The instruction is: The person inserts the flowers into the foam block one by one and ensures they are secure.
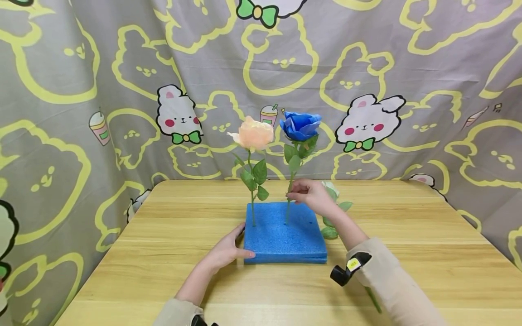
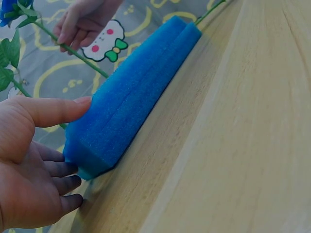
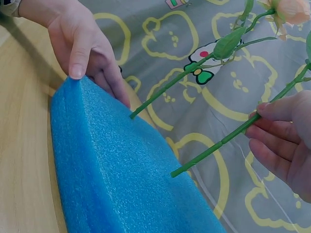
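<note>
A blue foam block (image 1: 285, 242) lies on the table. My left hand (image 1: 228, 249) rests at its left side, thumb straight over the front corner and the relaxed fingers (image 2: 68, 182) along the side. A peach rose (image 1: 254, 134) stands in the foam near its left edge. To the right of it rises a blue rose (image 1: 301, 127), its green stem (image 3: 214, 148) meeting the foam's top. My right hand (image 1: 311, 195) pinches that stem above the foam between thumb and fingertips.
A white flower (image 1: 331, 186) with green leaves (image 1: 329, 232) lies on the table right of the foam, partly hidden under my right forearm. A small dark hole (image 1: 311, 222) shows in the foam's right part. A patterned curtain (image 1: 228, 68) hangs behind the wooden table (image 1: 163, 226).
</note>
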Tool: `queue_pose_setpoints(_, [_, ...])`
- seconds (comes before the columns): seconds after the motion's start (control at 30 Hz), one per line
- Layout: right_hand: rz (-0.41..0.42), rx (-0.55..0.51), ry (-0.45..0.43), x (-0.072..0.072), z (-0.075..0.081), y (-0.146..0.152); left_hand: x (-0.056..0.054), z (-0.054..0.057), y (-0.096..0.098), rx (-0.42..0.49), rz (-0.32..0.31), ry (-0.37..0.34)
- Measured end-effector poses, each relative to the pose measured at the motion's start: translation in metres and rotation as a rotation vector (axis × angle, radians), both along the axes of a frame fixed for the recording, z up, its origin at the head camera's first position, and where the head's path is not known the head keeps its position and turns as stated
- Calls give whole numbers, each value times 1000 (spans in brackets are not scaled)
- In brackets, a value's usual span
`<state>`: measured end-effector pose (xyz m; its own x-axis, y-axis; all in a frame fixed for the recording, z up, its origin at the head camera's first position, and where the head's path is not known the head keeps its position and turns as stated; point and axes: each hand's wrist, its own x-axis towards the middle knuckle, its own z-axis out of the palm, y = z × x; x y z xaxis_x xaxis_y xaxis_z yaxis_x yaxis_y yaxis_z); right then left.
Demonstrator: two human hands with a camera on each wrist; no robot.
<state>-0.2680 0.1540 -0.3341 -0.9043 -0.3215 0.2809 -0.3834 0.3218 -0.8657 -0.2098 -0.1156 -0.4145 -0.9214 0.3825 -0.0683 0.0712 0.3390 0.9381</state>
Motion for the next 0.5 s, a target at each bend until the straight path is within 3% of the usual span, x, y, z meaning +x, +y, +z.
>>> queue_pose_setpoints(0.5, [-1, 19, 25, -1, -7, -3, 0, 0, 0, 5, 5, 1])
